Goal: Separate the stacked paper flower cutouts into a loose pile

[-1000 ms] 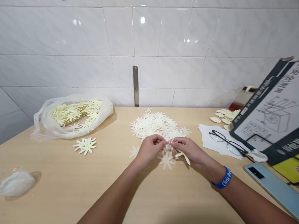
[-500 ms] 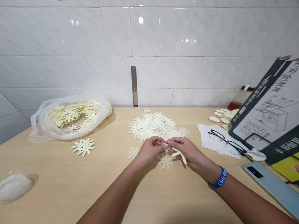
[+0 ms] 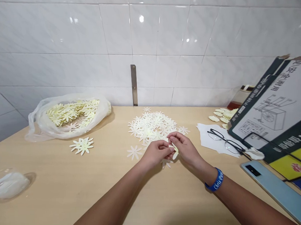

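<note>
A pale yellow flower cutout (image 3: pixel 175 153) is pinched between my two hands just in front of a pile of white flower cutouts (image 3: pixel 151 124). The fingers of my left hand (image 3: pixel 156 153) close on its left side. My right hand (image 3: pixel 185 149), with a blue wristband (image 3: pixel 217 181) at the wrist, has thumb and fingers bent round its upper part. Most of the cutout is hidden by the fingers. Below the hands, another white flower cutout (image 3: pixel 166 163) lies partly covered. One more white cutout (image 3: pixel 134 152) lies left of my left hand.
An open plastic bag (image 3: pixel 95 124) of pale yellow flowers stands at the back left, with a flower stack (image 3: pixel 82 146) before it. A clear container (image 3: pixel 11 186) sits at left. On the right are glasses (image 3: pixel 219 135) on paper (image 3: pixel 203 136), a phone (image 3: pixel 274 186) and a box (image 3: pixel 265 115).
My right hand has turned and risen slightly, and the petals hanging below it are now gathered between both hands. My left fingers have shifted right. The view has moved slightly.
</note>
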`<state>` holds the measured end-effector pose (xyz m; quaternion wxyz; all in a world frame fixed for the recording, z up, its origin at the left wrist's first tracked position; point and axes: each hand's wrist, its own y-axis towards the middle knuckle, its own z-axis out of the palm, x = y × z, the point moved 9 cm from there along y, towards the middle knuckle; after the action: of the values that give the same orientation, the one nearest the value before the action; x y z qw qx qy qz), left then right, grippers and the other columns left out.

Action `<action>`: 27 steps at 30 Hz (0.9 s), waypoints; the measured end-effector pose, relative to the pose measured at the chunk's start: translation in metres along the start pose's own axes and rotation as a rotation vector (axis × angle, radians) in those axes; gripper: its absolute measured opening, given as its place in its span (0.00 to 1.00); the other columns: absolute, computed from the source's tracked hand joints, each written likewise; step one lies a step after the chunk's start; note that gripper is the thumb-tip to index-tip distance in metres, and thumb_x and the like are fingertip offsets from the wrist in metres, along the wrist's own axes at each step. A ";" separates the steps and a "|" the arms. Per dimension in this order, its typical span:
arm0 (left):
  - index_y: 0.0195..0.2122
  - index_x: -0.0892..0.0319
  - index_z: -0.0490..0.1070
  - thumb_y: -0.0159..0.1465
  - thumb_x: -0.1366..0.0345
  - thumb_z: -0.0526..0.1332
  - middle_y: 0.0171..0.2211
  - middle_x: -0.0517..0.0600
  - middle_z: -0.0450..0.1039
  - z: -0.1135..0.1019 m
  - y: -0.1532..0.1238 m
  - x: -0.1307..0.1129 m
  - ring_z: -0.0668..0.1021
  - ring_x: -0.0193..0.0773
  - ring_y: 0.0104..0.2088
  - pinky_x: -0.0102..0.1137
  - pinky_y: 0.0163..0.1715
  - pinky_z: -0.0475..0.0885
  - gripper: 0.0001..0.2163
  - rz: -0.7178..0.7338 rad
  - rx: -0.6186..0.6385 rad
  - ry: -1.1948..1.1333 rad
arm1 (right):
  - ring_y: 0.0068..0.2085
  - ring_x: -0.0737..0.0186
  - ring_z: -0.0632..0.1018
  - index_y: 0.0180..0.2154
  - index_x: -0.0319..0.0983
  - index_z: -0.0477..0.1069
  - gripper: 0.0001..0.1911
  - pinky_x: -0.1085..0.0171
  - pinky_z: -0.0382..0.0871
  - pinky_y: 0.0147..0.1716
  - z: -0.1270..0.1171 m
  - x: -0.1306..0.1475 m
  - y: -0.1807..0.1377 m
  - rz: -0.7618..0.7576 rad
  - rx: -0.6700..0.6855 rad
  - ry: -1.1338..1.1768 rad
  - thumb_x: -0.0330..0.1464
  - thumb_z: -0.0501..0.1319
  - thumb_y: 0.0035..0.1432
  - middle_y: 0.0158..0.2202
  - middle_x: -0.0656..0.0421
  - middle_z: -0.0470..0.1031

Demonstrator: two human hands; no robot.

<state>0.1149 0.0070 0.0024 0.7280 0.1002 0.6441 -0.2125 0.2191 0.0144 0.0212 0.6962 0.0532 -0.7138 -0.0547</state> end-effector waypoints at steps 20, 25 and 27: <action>0.38 0.59 0.73 0.50 0.58 0.71 0.33 0.50 0.73 -0.032 -0.002 -0.021 0.75 0.34 0.35 0.33 0.40 0.71 0.17 0.078 -0.130 -0.170 | 0.25 0.67 0.68 0.24 0.38 0.71 0.16 0.65 0.65 0.26 0.010 0.002 -0.001 0.111 0.161 0.055 0.43 0.69 0.47 0.21 0.63 0.68; 0.23 0.62 0.72 0.48 0.58 0.71 0.24 0.46 0.69 -0.030 0.001 -0.021 0.71 0.30 0.26 0.29 0.34 0.70 0.13 0.110 -0.077 -0.041 | 0.22 0.68 0.67 0.22 0.38 0.69 0.16 0.66 0.62 0.22 0.011 0.001 -0.003 0.111 0.173 0.055 0.42 0.69 0.47 0.19 0.63 0.67; 0.24 0.62 0.71 0.47 0.58 0.72 0.23 0.45 0.68 -0.026 0.001 -0.019 0.70 0.29 0.24 0.28 0.29 0.68 0.14 0.099 -0.032 -0.050 | 0.21 0.69 0.66 0.20 0.38 0.67 0.17 0.67 0.60 0.21 0.009 -0.002 -0.002 0.115 0.153 0.043 0.42 0.69 0.47 0.18 0.63 0.66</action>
<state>0.0903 0.0226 0.0174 0.7550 0.1149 0.6232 -0.1684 0.2101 0.0125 0.0188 0.7071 0.0660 -0.7028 0.0411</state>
